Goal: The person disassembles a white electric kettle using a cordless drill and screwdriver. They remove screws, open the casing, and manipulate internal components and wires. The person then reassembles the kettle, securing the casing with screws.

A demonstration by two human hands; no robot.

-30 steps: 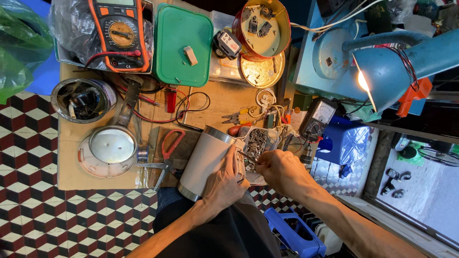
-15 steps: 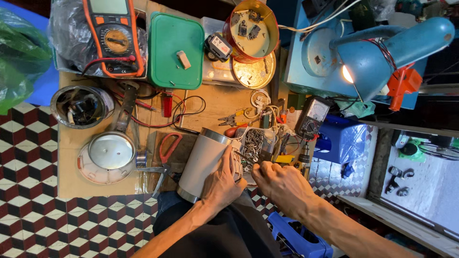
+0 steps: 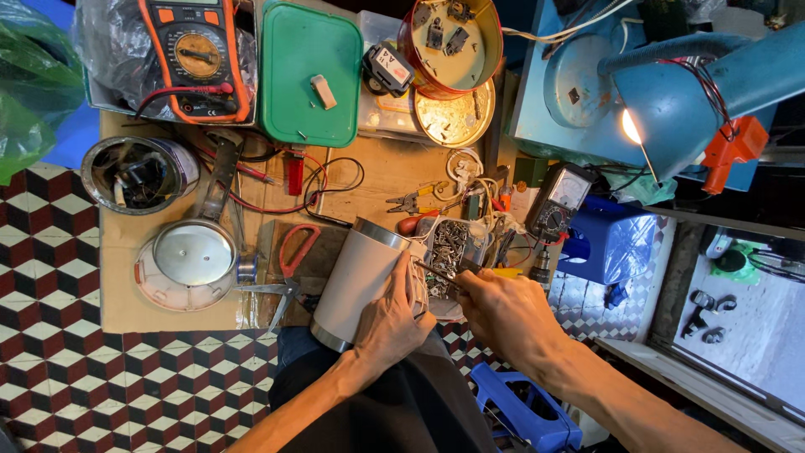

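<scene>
Fingers (image 3: 402, 289) around pale, seemingly steel-rimmed tumbler (image 3: 356, 281)

Bright, sharp view: the blue desk lamp (image 3: 671, 101) glows hot at upper right, its bulb blown out; daylight washes the right edge; wide-angle bending at corners.

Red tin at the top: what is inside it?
Inside the red tin lie a few small dark parts on a yellowish bottom. The near wall hides part of the floor; what the parts are cannot be told.
</scene>
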